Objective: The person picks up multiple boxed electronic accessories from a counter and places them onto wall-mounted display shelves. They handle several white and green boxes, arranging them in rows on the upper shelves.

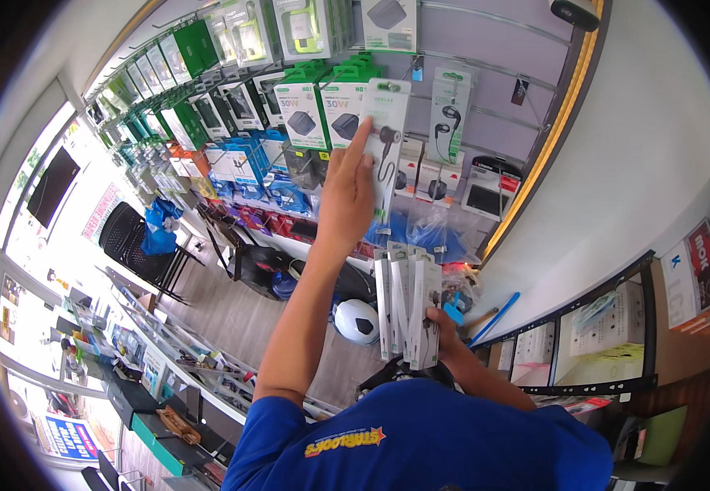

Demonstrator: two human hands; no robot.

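Note:
My left hand (pixel 348 184) is raised to the wall display, its fingers closed on the left edge of a slim white package (pixel 387 147) with a black corded item, seemingly earphones, pictured on the front. The index finger points up along that package, which is upright in front of the hanging goods. Lower down, near my body, my right hand (pixel 446 334) grips a bundle of several similar slim white boxes (pixel 410 307), held upright side by side. Just right of the raised package hangs an earphone pack (pixel 450 114) with a green frame.
Boxed chargers (pixel 302 114) hang left of my left hand on metal hooks. A white-and-black ball (pixel 356 322) is on the floor beneath. A black chair (pixel 138 241) stands far left, a glass counter (pixel 183 372) nearer. A black-framed shelf (pixel 604 335) is at right.

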